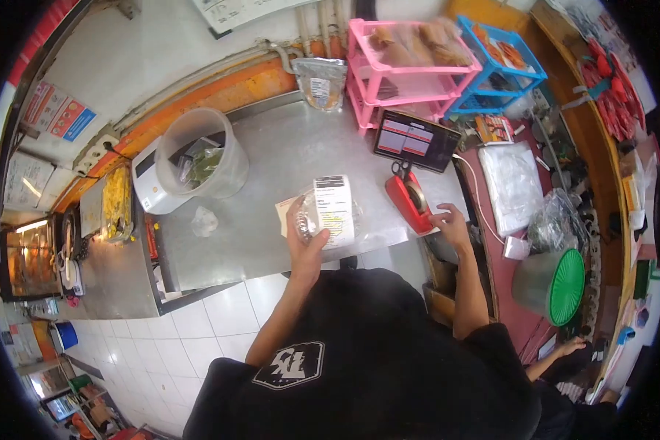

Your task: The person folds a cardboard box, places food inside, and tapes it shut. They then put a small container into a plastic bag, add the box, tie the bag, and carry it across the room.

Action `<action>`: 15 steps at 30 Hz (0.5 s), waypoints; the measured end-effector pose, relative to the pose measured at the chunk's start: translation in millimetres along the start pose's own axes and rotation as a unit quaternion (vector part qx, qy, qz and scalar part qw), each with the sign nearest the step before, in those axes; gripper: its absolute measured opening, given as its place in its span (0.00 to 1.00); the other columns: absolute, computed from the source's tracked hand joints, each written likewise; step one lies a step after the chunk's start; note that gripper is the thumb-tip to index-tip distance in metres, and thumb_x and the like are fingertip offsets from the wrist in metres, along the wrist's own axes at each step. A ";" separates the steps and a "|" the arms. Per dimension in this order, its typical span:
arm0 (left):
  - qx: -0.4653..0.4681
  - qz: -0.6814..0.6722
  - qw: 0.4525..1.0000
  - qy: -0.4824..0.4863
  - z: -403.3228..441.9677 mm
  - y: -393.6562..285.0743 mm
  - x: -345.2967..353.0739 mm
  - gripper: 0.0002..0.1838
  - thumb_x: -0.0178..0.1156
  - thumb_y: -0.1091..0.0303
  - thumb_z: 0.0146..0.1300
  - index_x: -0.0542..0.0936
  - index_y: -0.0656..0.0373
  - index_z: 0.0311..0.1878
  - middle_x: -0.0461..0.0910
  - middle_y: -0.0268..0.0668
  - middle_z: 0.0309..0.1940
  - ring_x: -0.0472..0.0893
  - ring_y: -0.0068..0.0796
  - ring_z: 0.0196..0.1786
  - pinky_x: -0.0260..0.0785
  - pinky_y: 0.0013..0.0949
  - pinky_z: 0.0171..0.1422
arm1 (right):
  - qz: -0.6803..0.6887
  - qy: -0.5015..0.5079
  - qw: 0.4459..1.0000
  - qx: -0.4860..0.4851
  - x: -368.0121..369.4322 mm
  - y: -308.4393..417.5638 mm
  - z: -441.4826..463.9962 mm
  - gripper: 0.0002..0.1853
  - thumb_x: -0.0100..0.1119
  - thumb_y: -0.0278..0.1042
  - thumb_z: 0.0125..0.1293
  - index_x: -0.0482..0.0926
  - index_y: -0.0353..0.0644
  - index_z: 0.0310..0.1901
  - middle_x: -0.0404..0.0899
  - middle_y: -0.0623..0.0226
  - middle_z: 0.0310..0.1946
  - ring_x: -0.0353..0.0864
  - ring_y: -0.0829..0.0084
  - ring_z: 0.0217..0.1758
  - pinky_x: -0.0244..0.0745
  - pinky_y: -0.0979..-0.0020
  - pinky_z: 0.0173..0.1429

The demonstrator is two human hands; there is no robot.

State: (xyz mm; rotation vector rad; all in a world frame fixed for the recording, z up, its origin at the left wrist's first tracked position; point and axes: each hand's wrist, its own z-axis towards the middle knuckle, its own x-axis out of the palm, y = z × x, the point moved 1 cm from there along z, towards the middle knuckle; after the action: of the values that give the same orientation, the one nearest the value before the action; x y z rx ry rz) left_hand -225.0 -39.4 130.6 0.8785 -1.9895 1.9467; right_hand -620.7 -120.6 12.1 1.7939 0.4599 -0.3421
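Note:
My left hand (306, 242) is closed around a clear plastic container (353, 218) above the front of the metal table. A white printed slip (333, 209) lies over the container, with my thumb on its lower edge. Beneath or behind them a beige piece of paper (283, 213) sticks out at the left. My right hand (453, 226) is at the near end of a red tape dispenser (403, 207), its thumb and fingertips drawn together there. Whatever they pinch is too small to make out. Black scissors handles (401, 169) show at the dispenser's far end.
A tablet (416, 139) stands behind the dispenser, before pink (378, 77) and blue racks (484, 99). Left on the metal table (271, 139) are a clear tub (235, 158) with packets and a white machine (150, 187). A green-lidded container (567, 286) and another person's hand (570, 346) are at right.

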 end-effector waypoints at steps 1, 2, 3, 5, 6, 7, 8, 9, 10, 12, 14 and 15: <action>-0.001 -0.013 1.000 -0.002 -1.9 0.4 1.6 0.45 0.67 0.78 0.55 0.58 0.57 0.77 0.67 0.42 0.68 0.69 0.37 0.71 0.63 0.39 0.75 | 0.038 -0.004 0.999 0.001 -0.7 -5.5 3.9 0.28 0.75 0.33 0.58 0.75 0.34 0.57 0.89 0.56 0.37 0.85 0.73 0.41 0.76 0.69 0.50; 0.001 -0.013 1.000 -0.005 -3.2 -0.8 3.3 0.46 0.67 0.77 0.55 0.58 0.57 0.77 0.67 0.42 0.68 0.69 0.37 0.71 0.63 0.39 0.75 | 0.039 -0.016 0.999 0.029 -5.5 -12.2 3.9 0.29 0.75 0.34 0.57 0.74 0.34 0.57 0.88 0.55 0.37 0.85 0.73 0.41 0.76 0.69 0.50; 0.002 -0.013 1.000 -0.008 -3.8 -2.8 4.9 0.46 0.67 0.77 0.55 0.57 0.57 0.77 0.67 0.42 0.68 0.69 0.37 0.71 0.63 0.39 0.75 | 0.040 -0.027 0.997 0.056 -4.3 -3.2 0.6 0.30 0.76 0.34 0.56 0.74 0.34 0.58 0.88 0.55 0.37 0.85 0.73 0.40 0.76 0.69 0.49; 0.002 -0.020 1.000 -0.010 -4.2 2.6 -2.0 0.47 0.66 0.77 0.55 0.56 0.56 0.78 0.66 0.42 0.69 0.69 0.38 0.71 0.63 0.39 0.75 | 0.033 -0.042 0.992 0.117 -12.5 4.9 -5.9 0.33 0.78 0.36 0.54 0.73 0.33 0.58 0.88 0.54 0.39 0.85 0.73 0.41 0.78 0.68 0.46; -0.001 -0.027 1.000 -0.010 -4.7 3.4 -4.0 0.47 0.66 0.77 0.55 0.56 0.56 0.78 0.66 0.42 0.69 0.69 0.39 0.71 0.63 0.40 0.75 | 0.037 -0.051 0.986 0.151 -14.8 16.3 -17.9 0.33 0.78 0.34 0.54 0.73 0.32 0.58 0.87 0.54 0.40 0.85 0.72 0.43 0.77 0.68 0.49; -0.001 -0.034 0.999 -0.011 -5.0 3.7 -5.3 0.47 0.66 0.77 0.55 0.56 0.56 0.78 0.66 0.43 0.69 0.68 0.39 0.72 0.63 0.40 0.75 | 0.042 -0.058 0.980 0.183 -15.9 36.0 -31.0 0.32 0.78 0.32 0.53 0.72 0.31 0.57 0.86 0.54 0.41 0.84 0.71 0.46 0.77 0.68 0.52; 0.002 -0.041 0.999 -0.013 -4.7 4.0 -5.1 0.46 0.66 0.77 0.55 0.57 0.56 0.78 0.66 0.43 0.69 0.68 0.40 0.72 0.63 0.40 0.75 | 0.046 -0.064 0.974 0.213 -19.3 45.6 -40.1 0.32 0.78 0.30 0.53 0.72 0.30 0.57 0.85 0.54 0.42 0.84 0.69 0.48 0.76 0.69 0.54; 0.009 -0.053 0.999 -0.008 -4.4 1.3 -1.3 0.46 0.66 0.77 0.55 0.56 0.56 0.78 0.66 0.43 0.70 0.68 0.41 0.72 0.63 0.41 0.76 | -0.013 -0.043 0.980 0.195 -20.7 14.9 -38.8 0.30 0.77 0.30 0.54 0.73 0.30 0.55 0.85 0.56 0.43 0.84 0.69 0.50 0.76 0.68 0.55; -0.005 -0.059 0.998 -0.003 -2.1 2.8 -1.1 0.46 0.66 0.77 0.56 0.56 0.56 0.78 0.65 0.43 0.70 0.68 0.41 0.72 0.63 0.41 0.76 | -0.030 -0.051 0.983 0.175 -18.7 -37.7 -31.6 0.30 0.77 0.32 0.55 0.73 0.31 0.56 0.86 0.56 0.44 0.84 0.67 0.51 0.77 0.66 0.56; -0.030 -0.068 0.997 0.000 -2.9 4.5 -3.7 0.46 0.65 0.78 0.56 0.56 0.56 0.78 0.65 0.43 0.70 0.68 0.40 0.72 0.63 0.41 0.76 | -0.267 -0.120 0.942 0.164 -11.6 -91.0 -24.5 0.29 0.74 0.39 0.58 0.74 0.36 0.57 0.86 0.55 0.47 0.85 0.60 0.55 0.77 0.57 0.56; -0.033 -0.043 0.998 -0.003 -8.4 2.5 2.3 0.45 0.66 0.77 0.56 0.57 0.57 0.77 0.65 0.44 0.70 0.68 0.39 0.71 0.63 0.41 0.75 | -0.442 -0.172 0.843 0.253 -19.1 -91.8 -33.8 0.30 0.70 0.48 0.61 0.73 0.42 0.60 0.86 0.54 0.51 0.84 0.51 0.58 0.77 0.47 0.56; -0.028 -0.028 0.999 -0.005 -7.1 -1.8 4.6 0.45 0.67 0.77 0.56 0.58 0.57 0.77 0.65 0.44 0.70 0.69 0.39 0.71 0.63 0.41 0.75 | -0.421 -0.164 0.842 0.295 -28.2 -91.9 -36.6 0.32 0.68 0.52 0.62 0.72 0.44 0.61 0.86 0.54 0.51 0.83 0.48 0.59 0.77 0.43 0.55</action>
State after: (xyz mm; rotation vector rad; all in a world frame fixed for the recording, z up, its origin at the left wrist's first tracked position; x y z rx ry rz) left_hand -229.5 -33.6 135.3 0.9230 -1.9920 1.8519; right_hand -689.5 -68.0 -43.3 1.9559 0.9606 -1.5237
